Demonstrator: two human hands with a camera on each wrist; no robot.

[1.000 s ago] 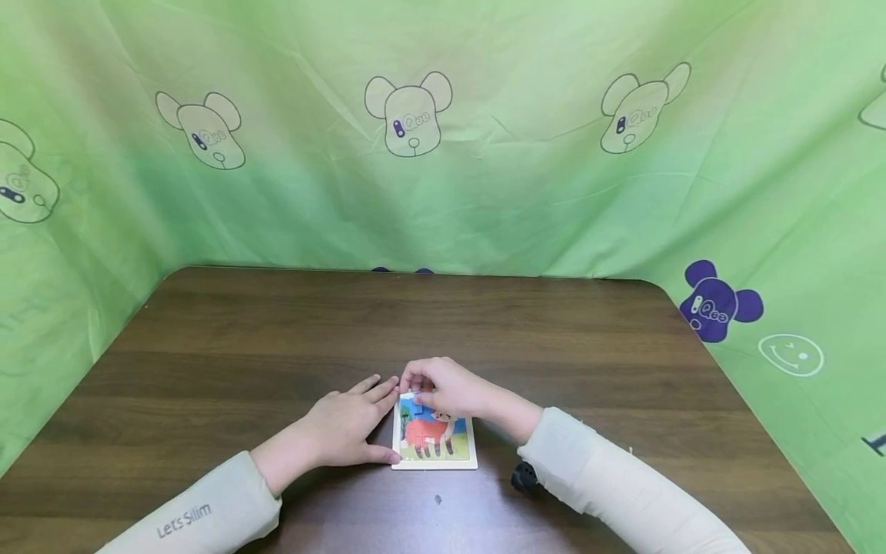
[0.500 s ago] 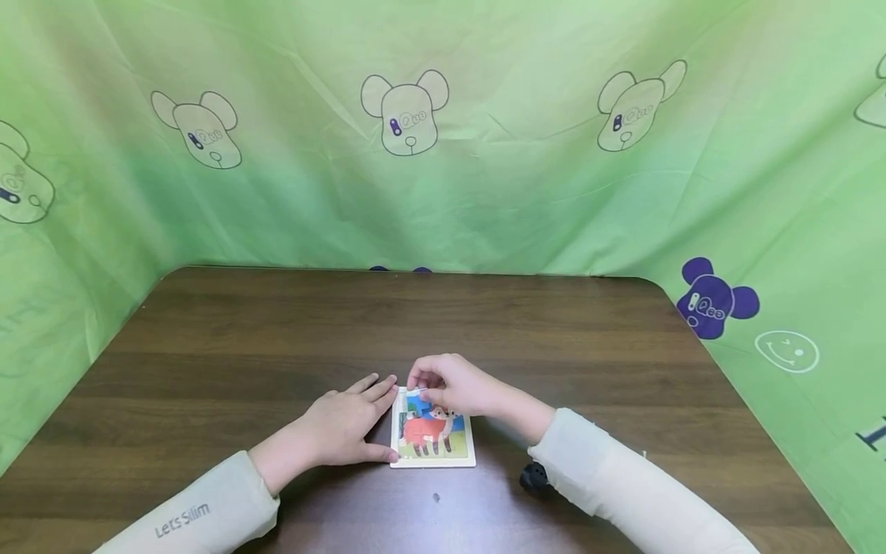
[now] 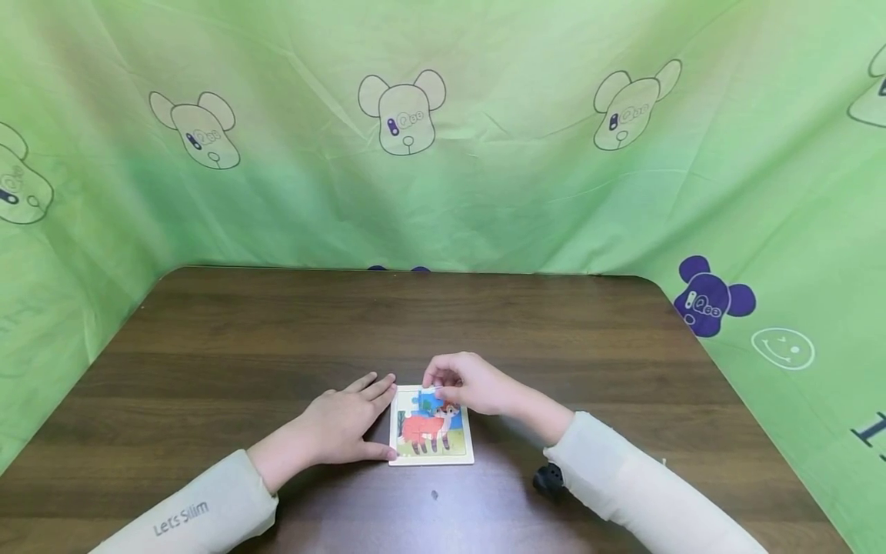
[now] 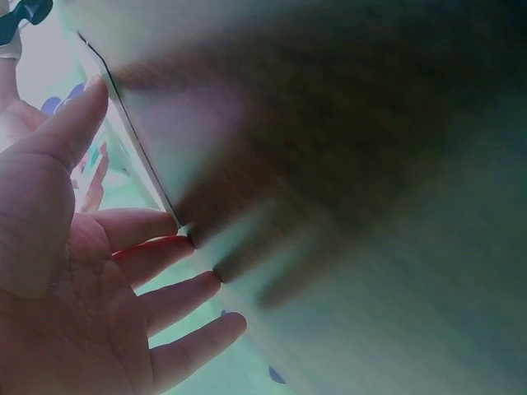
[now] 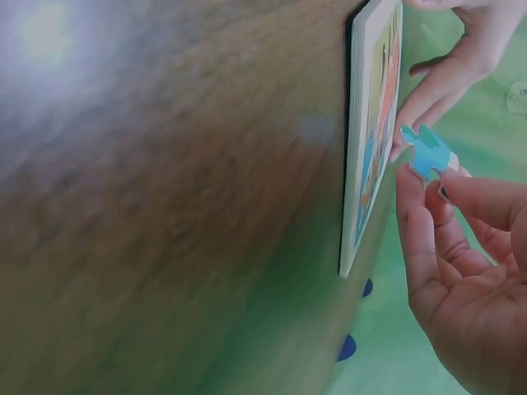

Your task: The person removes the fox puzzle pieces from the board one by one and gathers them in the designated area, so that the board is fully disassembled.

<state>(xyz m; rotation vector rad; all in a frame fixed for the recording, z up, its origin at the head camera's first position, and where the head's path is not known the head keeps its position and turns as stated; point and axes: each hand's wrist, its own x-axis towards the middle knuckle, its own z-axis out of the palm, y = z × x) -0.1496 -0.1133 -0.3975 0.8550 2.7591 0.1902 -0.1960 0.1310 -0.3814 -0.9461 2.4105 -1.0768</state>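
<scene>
A framed jigsaw puzzle (image 3: pixel 432 462) with a fox picture lies flat on the table. Its upper left corner shows bare pale backing. My right hand (image 3: pixel 474 383) pinches a blue puzzle piece (image 5: pixel 430 155) between thumb and fingertips, raised off the board over its upper part. The hand covers the puzzle's upper right corner in the head view. Along the left edge of the frame, my left hand (image 3: pixel 342 427) rests with straight, spread fingers; thumb and fingertips touch the frame. In the left wrist view the left hand's palm (image 4: pixel 74 280) shows beside the frame's thin edge.
A dark wooden table (image 3: pixel 277 323) carries the puzzle near its front. Green printed cloth (image 3: pixel 484 200) hangs behind and at both sides. A black wrist camera (image 3: pixel 549 481) sits under the right sleeve.
My right hand has moved to the right with the blue puzzle piece, uncovering the pale upper left corner of the board. The left hand has stayed at the frame's left edge.
</scene>
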